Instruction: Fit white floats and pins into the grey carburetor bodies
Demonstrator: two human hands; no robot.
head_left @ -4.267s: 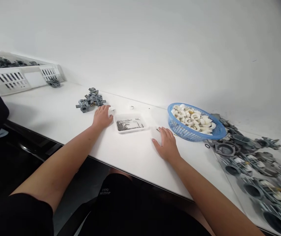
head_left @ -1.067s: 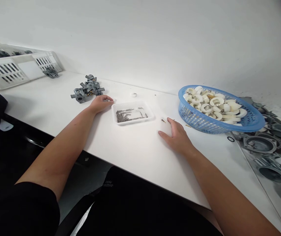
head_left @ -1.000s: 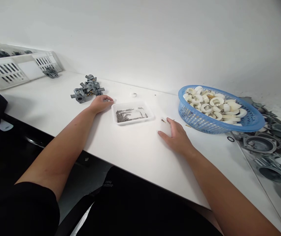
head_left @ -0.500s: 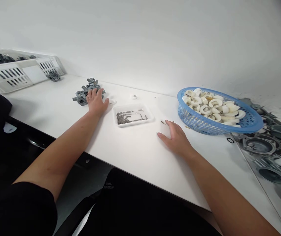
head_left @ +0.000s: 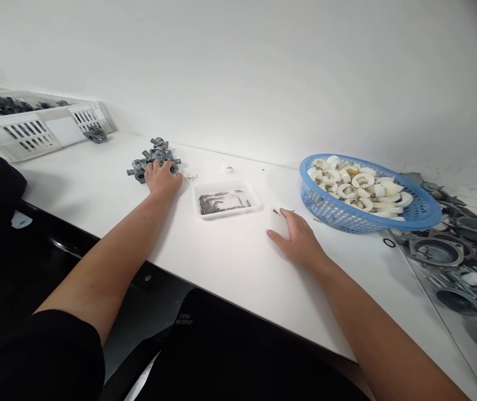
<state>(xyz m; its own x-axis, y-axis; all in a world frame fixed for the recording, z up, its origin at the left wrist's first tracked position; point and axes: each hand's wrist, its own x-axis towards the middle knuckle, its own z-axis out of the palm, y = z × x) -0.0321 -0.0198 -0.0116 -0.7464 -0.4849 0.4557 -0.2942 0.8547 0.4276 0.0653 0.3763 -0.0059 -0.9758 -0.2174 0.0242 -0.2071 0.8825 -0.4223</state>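
Note:
My left hand (head_left: pixel 161 178) reaches to a small pile of grey metal castings (head_left: pixel 153 158) on the white table (head_left: pixel 230 262); its fingers curl over the near castings and touch them. My right hand (head_left: pixel 299 239) lies flat and open on the table, fingers stretched out, holding nothing. Just beyond its fingertips lie a few tiny brass pins (head_left: pixel 280 211). Between my hands stands a shallow clear tray (head_left: pixel 225 199) with several thin metal pins in it.
A blue basket (head_left: pixel 368 195) of white plastic rings stands at the right. Grey metal housings (head_left: pixel 451 253) cover the far right of the table. A white slotted crate (head_left: pixel 33 125) with dark parts sits at the far left, one casting (head_left: pixel 95 133) beside it.
My left hand has moved from beside the clear tray up and left onto the pile of grey castings, fingers closing over them. My right hand has stayed flat.

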